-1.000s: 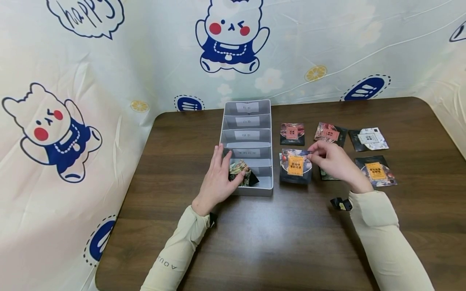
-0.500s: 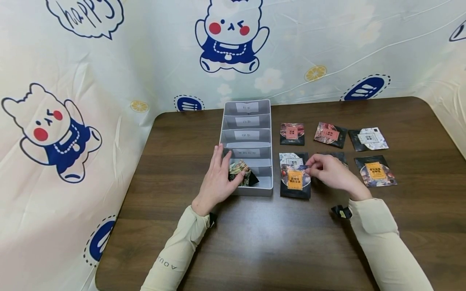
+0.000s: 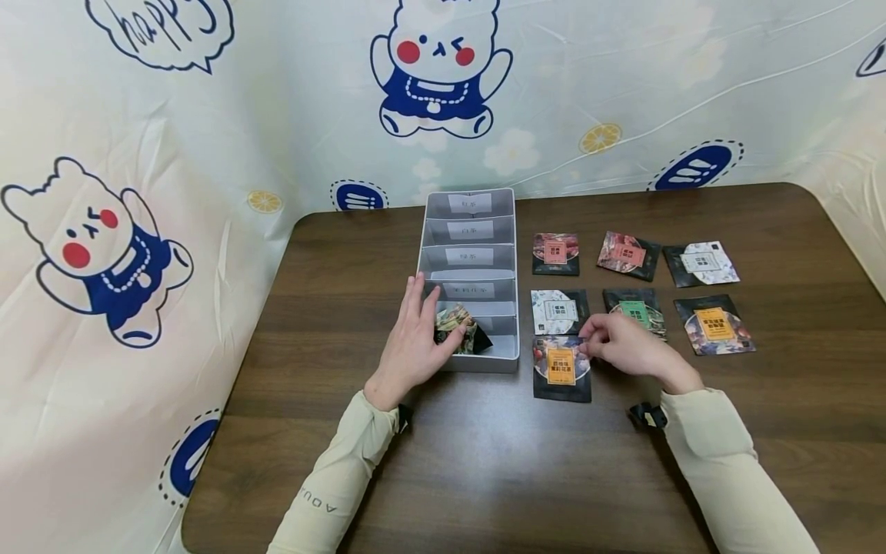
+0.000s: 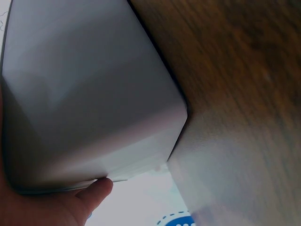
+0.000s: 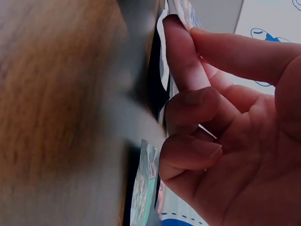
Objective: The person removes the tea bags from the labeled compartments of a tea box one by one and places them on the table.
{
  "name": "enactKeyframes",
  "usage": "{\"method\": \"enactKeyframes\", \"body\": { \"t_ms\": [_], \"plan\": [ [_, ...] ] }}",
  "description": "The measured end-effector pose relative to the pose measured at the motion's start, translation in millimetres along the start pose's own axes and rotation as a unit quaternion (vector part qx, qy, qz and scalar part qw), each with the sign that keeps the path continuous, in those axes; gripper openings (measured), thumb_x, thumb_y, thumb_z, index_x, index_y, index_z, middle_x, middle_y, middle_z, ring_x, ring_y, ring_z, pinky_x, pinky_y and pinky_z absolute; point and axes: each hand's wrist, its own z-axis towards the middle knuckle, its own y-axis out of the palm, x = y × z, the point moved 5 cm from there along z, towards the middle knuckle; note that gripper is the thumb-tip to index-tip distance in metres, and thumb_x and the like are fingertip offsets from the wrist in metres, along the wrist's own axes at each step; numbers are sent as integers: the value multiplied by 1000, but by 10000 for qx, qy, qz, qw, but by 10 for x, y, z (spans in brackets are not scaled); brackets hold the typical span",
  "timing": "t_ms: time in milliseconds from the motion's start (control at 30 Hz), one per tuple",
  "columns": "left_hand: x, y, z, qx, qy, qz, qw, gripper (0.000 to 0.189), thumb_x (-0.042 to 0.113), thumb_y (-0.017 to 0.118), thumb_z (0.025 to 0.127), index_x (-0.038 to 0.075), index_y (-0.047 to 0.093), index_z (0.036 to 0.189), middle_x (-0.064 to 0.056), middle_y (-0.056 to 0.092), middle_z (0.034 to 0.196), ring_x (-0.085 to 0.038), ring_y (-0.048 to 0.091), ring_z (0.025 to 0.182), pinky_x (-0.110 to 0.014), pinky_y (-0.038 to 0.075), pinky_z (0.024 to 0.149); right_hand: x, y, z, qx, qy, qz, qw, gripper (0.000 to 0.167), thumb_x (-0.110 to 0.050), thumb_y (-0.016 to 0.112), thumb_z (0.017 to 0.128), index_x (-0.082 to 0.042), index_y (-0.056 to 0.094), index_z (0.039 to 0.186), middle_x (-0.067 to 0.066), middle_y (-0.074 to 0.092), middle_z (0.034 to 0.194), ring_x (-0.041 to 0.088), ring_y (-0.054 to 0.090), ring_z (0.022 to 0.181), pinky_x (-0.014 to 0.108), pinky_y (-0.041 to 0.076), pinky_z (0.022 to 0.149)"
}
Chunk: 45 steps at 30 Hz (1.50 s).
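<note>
My right hand (image 3: 626, 346) pinches the right edge of a dark tea sachet (image 3: 562, 371) with an orange label, low over the table. In the right wrist view, thumb and forefinger meet on the sachet's edge (image 5: 188, 14) and the other fingers curl in. My left hand (image 3: 415, 338) rests on the left rim of a grey compartment box (image 3: 484, 367), fingers straight, thumb over the nearest compartment. That compartment holds green-patterned sachets (image 3: 457, 323), partly hidden by the hand. The left wrist view shows the box's outer wall (image 4: 94, 94) and my thumb at its rim.
Right of the box lie sachets with a red label (image 3: 555, 254), another red label (image 3: 628, 255), white labels (image 3: 701, 263) (image 3: 559, 312), a green label (image 3: 633, 308) and an orange label (image 3: 714, 325). A printed cloth (image 3: 311, 115) hangs behind the table.
My right hand has drawn the orange-labelled sachet toward the front of the table, uncovering the white-labelled one behind it; the green-labelled one shows more too. The left hand has stayed still.
</note>
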Motion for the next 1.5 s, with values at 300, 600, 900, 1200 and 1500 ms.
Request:
{"method": "enactKeyframes", "body": {
  "t_ms": [300,600,900,1200,1500],
  "plan": [
    [8,-4,-5,-5,3,-52,10000,76,51,53,91,-3,41,142,-21,14,160,-36,12,150,-48,26,117,0,80,-28,-121,88,-255,9996,4,-6,63,85,-2,63,88,1,64,71,13,51,61,26,39,57],
    [0,1,-4,-7,-16,-68,10000,76,51,53,91,-2,41,143,-21,14,160,-33,10,151,-47,25,117,19,108,-50,-11,253,-285,9993,6,-6,63,86,-3,62,91,2,63,70,13,49,61,26,38,57],
    [-1,0,-6,-47,-35,-55,10000,75,50,53,91,-2,40,143,-20,13,161,-33,9,151,-46,25,118,51,116,-38,-21,588,-265,9979,10,-4,59,88,0,61,97,5,64,74,15,50,62,29,39,58],
    [7,-7,0,2,16,-102,9999,75,52,51,91,-2,41,143,-20,14,161,-35,12,150,-48,27,116,67,112,-28,-101,874,-407,9953,13,-7,59,90,-1,60,102,6,62,77,17,50,64,30,40,59],
    [4,-7,-5,-34,-16,-145,9999,76,52,51,91,-2,41,143,-20,13,161,-30,6,151,-47,25,118,39,107,-46,61,785,-535,9955,13,-7,60,90,0,61,101,6,62,75,16,50,62,30,39,57]
  ]
}}
